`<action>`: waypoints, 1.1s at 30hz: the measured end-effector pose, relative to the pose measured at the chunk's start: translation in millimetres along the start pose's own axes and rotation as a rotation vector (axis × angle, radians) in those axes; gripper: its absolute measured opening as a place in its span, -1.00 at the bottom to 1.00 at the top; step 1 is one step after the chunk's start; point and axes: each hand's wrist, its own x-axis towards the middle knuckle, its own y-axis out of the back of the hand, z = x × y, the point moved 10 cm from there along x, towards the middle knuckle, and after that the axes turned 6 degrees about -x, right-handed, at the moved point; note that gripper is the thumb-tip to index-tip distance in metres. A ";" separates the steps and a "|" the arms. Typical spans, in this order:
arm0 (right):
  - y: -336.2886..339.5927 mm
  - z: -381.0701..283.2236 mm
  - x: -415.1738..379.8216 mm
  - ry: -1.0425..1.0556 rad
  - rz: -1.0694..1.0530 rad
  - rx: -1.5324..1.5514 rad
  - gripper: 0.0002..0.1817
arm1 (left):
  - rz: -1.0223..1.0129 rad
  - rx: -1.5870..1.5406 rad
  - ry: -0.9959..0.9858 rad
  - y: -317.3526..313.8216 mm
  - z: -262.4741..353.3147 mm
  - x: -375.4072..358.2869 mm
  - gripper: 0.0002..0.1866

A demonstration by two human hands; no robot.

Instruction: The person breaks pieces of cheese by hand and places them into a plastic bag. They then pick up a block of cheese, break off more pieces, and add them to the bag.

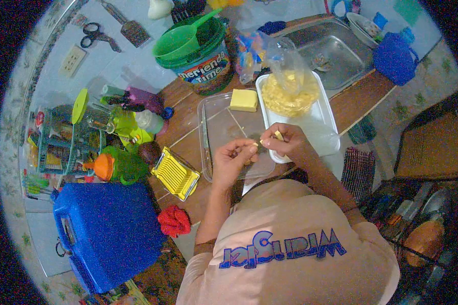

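Observation:
My left hand [237, 156] is closed in a pinch on a small pale-yellow piece [255, 145], above the clear plastic tray [216, 114]. Close beside it, my right hand [286, 141] pinches a yellow piece [279, 135] that looks like cut cheese. A yellow block [244, 100], like cheese, sits at the far end of the clear tray. What seems to be a knife [205, 134] lies along its left side. To the right, a plastic bag of small yellow pieces [289, 96] rests in a white tray [329, 104].
A yellow slicer [175, 174] and red cloth [174, 221] lie left of my left arm, near a blue case [109, 231]. Behind the trays stand a labelled bucket [206, 71] with a green strainer [178, 47] and a metal sink [336, 51]. A blue container [395, 58] is at right.

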 end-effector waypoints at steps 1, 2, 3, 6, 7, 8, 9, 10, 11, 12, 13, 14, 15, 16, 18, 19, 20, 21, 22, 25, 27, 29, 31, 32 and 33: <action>-0.5 1.3 0.7 0.029 -0.012 0.000 -0.83 | -0.004 0.000 -0.007 -0.2 0.6 -0.1 -0.84; -1.1 0.8 0.7 0.059 -0.024 -0.001 -0.84 | -0.009 -0.001 -0.014 -0.7 1.0 -0.1 -0.84; -2.2 0.8 0.2 0.059 -0.037 -0.016 -0.84 | -0.014 -0.001 -0.021 -1.3 1.4 -0.1 -0.85; -5.2 1.2 -0.5 0.049 -0.062 -0.054 -0.82 | -0.038 0.020 -0.040 -0.9 1.9 1.6 -0.86; -5.5 2.6 -0.4 0.037 -0.061 -0.063 -0.81 | -0.039 0.017 -0.044 -1.3 2.4 1.7 -0.86; -5.5 4.2 -0.5 0.025 -0.061 -0.071 -0.80 | -0.040 0.014 -0.047 -2.0 3.1 1.6 -0.87; -5.5 4.6 -0.8 0.030 -0.058 -0.065 -0.80 | -0.041 0.010 -0.050 -2.6 3.5 1.5 -0.87; -5.6 5.3 -1.2 0.034 -0.055 -0.059 -0.79 | -0.047 0.011 -0.056 -3.3 3.8 1.4 -0.87; -5.6 5.4 -1.3 0.039 -0.052 -0.052 -0.79 | -0.053 0.013 -0.062 -4.0 4.2 1.2 -0.87; -5.6 4.0 -1.8 0.032 -0.056 -0.056 -0.79 | -0.059 0.014 -0.069 -4.5 4.7 0.8 -0.87; -5.4 0.8 -2.6 0.025 -0.060 -0.060 -0.79 | -0.057 0.029 -0.067 -4.7 4.9 0.4 -0.87; -5.7 -0.8 -2.9 0.019 -0.064 -0.065 -0.80 | -0.055 0.043 -0.065 -5.2 5.9 -0.2 -0.87; -6.7 -2.0 -2.6 0.040 -0.068 -0.048 -0.82 | -0.054 0.058 -0.064 -5.7 7.0 -0.8 -0.87; -7.9 -2.3 -2.2 0.061 -0.074 -0.031 -0.84 | -0.056 0.072 -0.060 -6.3 8.0 -1.4 -0.87; -9.4 -4.9 -2.6 0.082 -0.087 -0.014 -0.87 | -0.061 0.099 -0.052 -6.1 9.5 -2.3 -0.88; -9.6 -7.6 -3.4 0.083 -0.096 -0.014 -0.87 | -0.070 0.119 -0.065 -5.5 9.5 -1.8 -0.88; -10.0 -9.0 -3.9 0.084 -0.104 -0.015 -0.87 | -0.078 0.140 -0.078 -4.4 8.3 -0.9 -0.88; -10.3 -8.0 -3.8 0.076 -0.114 -0.014 -0.87 | -0.086 0.160 -0.091 -4.2 8.4 -0.3 -0.88; -10.9 -6.5 -3.7 0.068 -0.124 -0.013 -0.88 | -0.097 0.163 -0.098 -5.3 10.2 -1.0 -0.88; -12.5 -2.5 -4.7 0.017 -0.136 0.008 -0.88 | -0.121 0.177 -0.116 -8.3 15.2 -3.4 -0.88; -12.8 -2.0 -5.1 0.006 -0.135 0.017 -0.88 | -0.128 0.192 -0.123 -8.6 16.1 -3.8 -0.88; -12.4 -3.9 -4.8 0.030 -0.130 0.014 -0.88 | -0.141 0.214 -0.149 -10.2 19.1 -4.2 -0.88; -11.0 6.7 -4.4 -0.053 -0.109 0.002 -0.87 | -0.130 0.207 -0.143 -8.7 17.0 -3.6 -0.88; -10.1 11.6 -4.7 -0.094 -0.098 -0.004 -0.87 | -0.112 0.189 -0.126 -6.3 11.8 -2.7 -0.88; -10.1 9.7 -4.7 -0.082 -0.095 -0.023 -0.87 | -0.094 0.171 -0.108 -4.4 8.2 -1.9 -0.88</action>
